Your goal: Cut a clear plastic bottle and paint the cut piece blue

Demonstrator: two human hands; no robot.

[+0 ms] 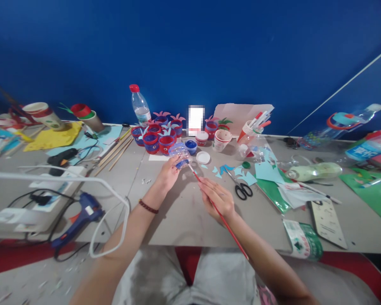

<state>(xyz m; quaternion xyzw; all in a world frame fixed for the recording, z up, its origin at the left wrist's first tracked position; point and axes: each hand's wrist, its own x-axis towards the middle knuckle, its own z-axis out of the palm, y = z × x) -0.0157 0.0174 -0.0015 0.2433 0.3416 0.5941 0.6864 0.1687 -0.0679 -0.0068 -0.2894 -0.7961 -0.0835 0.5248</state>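
Note:
My left hand is closed around a clear plastic cup partly coated in blue paint, tilted over the table. In my right hand is a long red paintbrush, pinched between thumb and fingers. Its tip reaches the cup's edge. Just behind the cup stands an open jar of blue paint, with a white lid lying beside it. Several red and blue painted cups with paper leaves are grouped beyond my left hand.
Scissors and blue paper scraps lie to the right, near a paper cup. A blue glue gun, a power strip and a white cable take up the left. A water bottle stands by the blue wall.

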